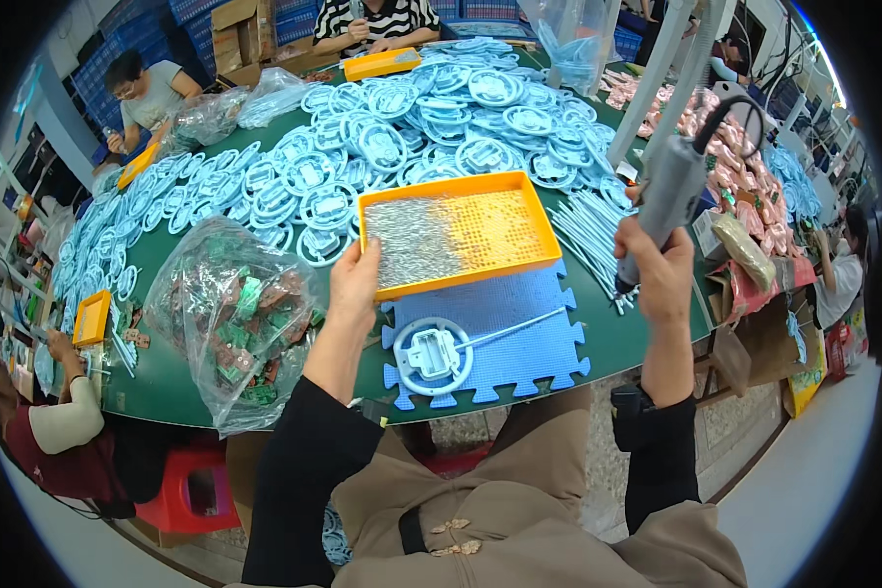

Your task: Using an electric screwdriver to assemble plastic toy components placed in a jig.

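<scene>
My left hand grips the near left corner of a shallow yellow tray, thumb over the rim. Small silver screws cover the tray's left half, while its dotted right half shows mostly yellow. In my right hand is a grey electric screwdriver, held tip down, with a black cord at its top. Below the tray, a light-blue round plastic frame with a thin stick lies on a blue foam mat. The screwdriver's tip is beside a bundle of light-blue sticks.
A clear plastic bag of green and brown circuit boards lies left of the mat. Light-blue round frames are heaped across the green table. Pink parts pile up at right, behind metal posts. Several other people sit around.
</scene>
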{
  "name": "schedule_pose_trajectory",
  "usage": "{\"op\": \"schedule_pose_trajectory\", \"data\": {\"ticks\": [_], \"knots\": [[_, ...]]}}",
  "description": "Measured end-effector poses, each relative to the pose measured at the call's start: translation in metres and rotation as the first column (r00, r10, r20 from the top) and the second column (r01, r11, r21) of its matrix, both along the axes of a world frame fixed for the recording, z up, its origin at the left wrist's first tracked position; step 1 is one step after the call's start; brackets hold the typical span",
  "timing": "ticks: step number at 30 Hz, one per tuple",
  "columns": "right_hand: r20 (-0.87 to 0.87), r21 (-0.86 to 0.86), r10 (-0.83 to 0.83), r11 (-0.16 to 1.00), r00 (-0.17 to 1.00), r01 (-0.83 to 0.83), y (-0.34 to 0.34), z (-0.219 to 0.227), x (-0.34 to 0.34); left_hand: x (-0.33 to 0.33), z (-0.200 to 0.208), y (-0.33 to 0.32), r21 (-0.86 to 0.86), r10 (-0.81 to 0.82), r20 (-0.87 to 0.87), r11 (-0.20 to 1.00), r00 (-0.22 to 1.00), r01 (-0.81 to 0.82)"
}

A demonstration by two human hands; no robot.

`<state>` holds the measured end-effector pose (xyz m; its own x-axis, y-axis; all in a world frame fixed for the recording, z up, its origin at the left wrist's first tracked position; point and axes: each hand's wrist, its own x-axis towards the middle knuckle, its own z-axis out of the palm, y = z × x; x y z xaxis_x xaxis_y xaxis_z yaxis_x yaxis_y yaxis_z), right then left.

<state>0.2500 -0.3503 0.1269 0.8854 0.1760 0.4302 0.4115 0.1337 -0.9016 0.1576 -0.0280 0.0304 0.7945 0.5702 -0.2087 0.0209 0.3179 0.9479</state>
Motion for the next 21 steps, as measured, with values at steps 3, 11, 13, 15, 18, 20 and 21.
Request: {"op": "schedule_pose_trajectory", "data": {"ticks": [3,11,13,15,18,20,21], "knots": [[-0.001,-0.021,0.017,1.0,1.0,-0.017,0.001,-0.004,0.001,-0.017,-0.015,0.004,0.011,-0.019,0.086,1.0,0.996,0.018],[-0.04,-0.017,0.333,0.942,0.942,-0.334,0.048,0.01,-0.043,-0.036,-0.023,0.007,0.054,0.044,0.302,0.997,0.952,-0.063],[-0.084,0.005,0.414,0.91,0.906,-0.415,0.06,0.014,-0.051,-0.027,-0.016,0.016,0.102,0.048,0.29,0.991,0.956,-0.08],[-0.094,-0.009,0.406,0.913,0.909,-0.408,0.073,0.013,-0.049,-0.002,-0.007,0.001,0.146,0.022,0.258,0.987,0.966,-0.061],[-0.102,0.037,0.366,0.931,0.925,-0.364,0.061,0.008,-0.051,-0.014,-0.015,0.002,0.061,0.064,0.221,0.995,0.973,-0.08],[-0.068,0.012,0.308,0.951,0.949,-0.308,0.054,0.009,-0.042,-0.017,-0.013,0.013,-0.056,0.011,0.239,0.998,0.971,0.002],[-0.082,0.015,0.32,0.947,0.944,-0.32,0.057,0.011,-0.053,-0.021,-0.01,0.012,-0.058,0.025,0.225,0.998,0.974,-0.012]]}}
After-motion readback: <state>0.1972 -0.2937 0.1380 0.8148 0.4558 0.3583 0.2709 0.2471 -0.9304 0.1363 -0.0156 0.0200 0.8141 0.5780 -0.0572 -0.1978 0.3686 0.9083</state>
